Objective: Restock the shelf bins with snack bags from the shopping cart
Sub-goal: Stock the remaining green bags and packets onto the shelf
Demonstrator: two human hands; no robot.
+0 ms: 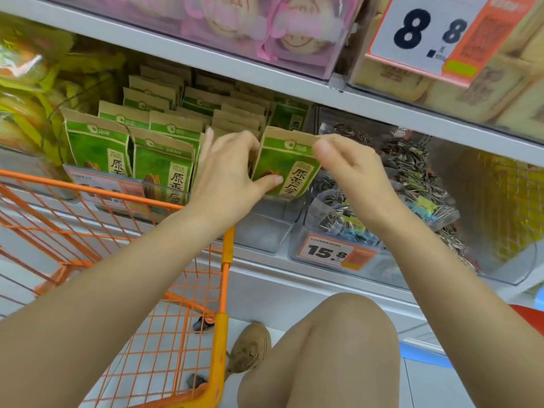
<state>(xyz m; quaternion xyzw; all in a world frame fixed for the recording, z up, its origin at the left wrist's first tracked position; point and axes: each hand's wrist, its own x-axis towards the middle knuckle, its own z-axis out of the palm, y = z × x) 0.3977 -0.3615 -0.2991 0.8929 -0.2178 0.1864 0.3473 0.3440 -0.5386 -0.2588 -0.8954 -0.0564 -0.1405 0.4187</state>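
A green and brown snack bag stands upright at the front right of the clear shelf bin. My left hand grips its left edge, thumb across the front and fingers behind. My right hand pinches its top right corner. Several matching bags fill the rows to the left and behind. The orange shopping cart sits below left; the part of its basket in view shows no bags.
A bin of loose sunflower-seed packs with a 15.8 price tag sits to the right. Yellow bags fill the left bin. The upper shelf overhangs closely, with pink packs and an 8.8 sign. My knee is below.
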